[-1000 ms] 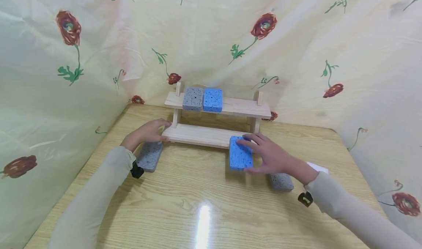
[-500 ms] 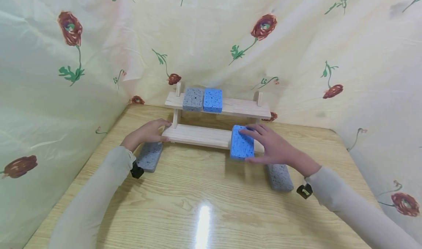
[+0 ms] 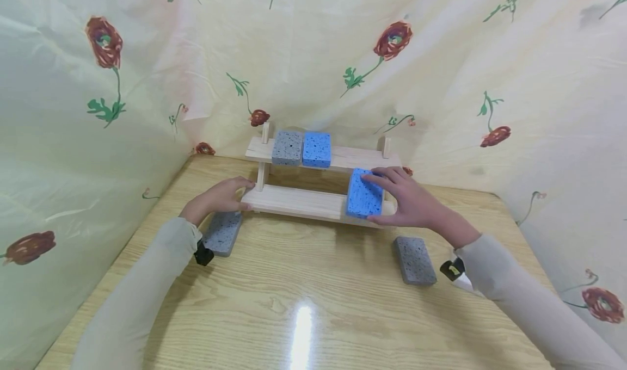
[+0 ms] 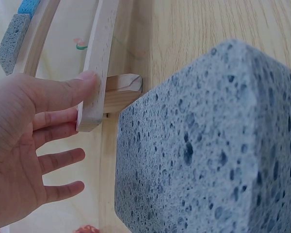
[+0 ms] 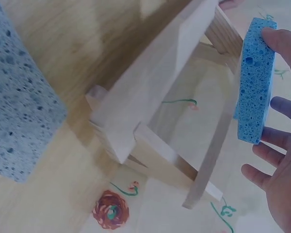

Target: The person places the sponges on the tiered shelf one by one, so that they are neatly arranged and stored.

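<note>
My right hand (image 3: 409, 201) holds a blue sponge (image 3: 364, 195) by its edges, thumb on the near side and fingers at the far side. In the head view that sponge overlaps the right part of a two-tier wooden shelf's lower board (image 3: 299, 200). The right wrist view shows the sponge (image 5: 256, 82) edge-on beside the upper board. My left hand (image 3: 220, 196) pinches the lower board's left end, the thumb pressed on the wood (image 4: 98, 63) and fingers behind. On the upper board a grey sponge (image 3: 287, 148) and another blue sponge (image 3: 317, 149) stand side by side.
One grey sponge (image 3: 222, 234) lies on the table by my left wrist. Another grey sponge (image 3: 415, 261) rests below my right hand. A white object (image 3: 466, 283) is partly hidden by the right sleeve. Behind the shelf hangs a flowered curtain (image 3: 313, 49).
My right hand has carried the blue sponge up and away from the table's front, toward the upper board. The grey sponge beneath it is now uncovered. My left hand stays put.
</note>
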A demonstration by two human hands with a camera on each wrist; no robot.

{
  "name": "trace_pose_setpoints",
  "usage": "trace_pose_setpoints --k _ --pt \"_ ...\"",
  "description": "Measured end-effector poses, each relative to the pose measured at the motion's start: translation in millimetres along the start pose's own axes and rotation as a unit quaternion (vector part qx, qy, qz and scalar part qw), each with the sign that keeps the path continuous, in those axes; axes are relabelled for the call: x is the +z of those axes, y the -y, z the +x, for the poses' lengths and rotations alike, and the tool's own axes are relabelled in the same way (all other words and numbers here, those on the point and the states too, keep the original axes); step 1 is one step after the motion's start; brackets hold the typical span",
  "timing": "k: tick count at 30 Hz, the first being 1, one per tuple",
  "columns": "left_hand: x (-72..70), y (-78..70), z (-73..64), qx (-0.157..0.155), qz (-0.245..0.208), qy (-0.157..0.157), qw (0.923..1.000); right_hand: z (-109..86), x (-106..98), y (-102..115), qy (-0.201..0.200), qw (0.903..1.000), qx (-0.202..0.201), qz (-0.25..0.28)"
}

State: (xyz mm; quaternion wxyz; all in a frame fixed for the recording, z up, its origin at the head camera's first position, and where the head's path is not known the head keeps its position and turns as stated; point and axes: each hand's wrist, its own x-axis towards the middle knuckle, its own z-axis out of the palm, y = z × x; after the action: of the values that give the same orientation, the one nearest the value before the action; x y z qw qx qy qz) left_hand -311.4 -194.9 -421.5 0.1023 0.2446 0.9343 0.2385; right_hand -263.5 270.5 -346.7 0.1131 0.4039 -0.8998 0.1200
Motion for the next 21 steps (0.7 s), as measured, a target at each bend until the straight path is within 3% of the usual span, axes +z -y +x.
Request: trace_pose_setpoints --k 11,21 --pt "1.5 -0.1 -0.2 -0.006 -0.002 -0.002 1.0000 19.4 -10 -11 -0.012 0.9996 0.024 0.006" --pt "1.0 -2.2 -1.5 -0.007 -0.007 -0.003 0.9999 39.4 -14 -21 0.016 0.9978 0.063 0.013"
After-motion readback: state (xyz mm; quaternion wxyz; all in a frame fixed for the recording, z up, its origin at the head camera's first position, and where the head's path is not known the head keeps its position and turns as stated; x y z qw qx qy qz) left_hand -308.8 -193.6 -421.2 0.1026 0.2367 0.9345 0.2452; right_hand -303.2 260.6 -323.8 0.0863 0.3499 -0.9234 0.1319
